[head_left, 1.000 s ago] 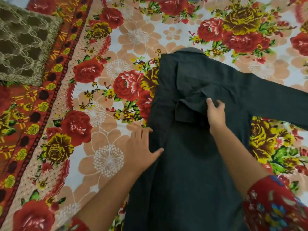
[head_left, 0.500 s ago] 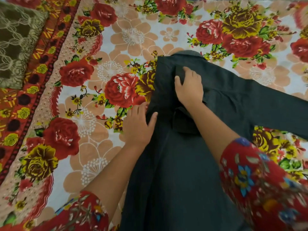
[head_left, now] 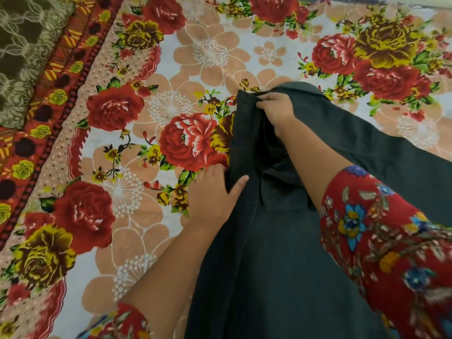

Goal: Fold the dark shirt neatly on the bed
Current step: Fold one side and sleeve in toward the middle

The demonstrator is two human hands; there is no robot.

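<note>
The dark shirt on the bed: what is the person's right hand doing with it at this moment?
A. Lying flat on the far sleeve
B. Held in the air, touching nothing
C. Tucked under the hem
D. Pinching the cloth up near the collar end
D: the right hand has its fingers closed on a fold at the top left edge of the dark shirt, beside the collar.

Dark charcoal shirt [head_left: 281, 265]; red-and-yellow rose-printed bedsheet [head_left: 151, 133].

Both forearms bare; the right sleeve [head_left: 381, 243] is red with blue, yellow and green flowers, ending near the elbow, and the left sleeve [head_left: 122, 321] matches.
</note>
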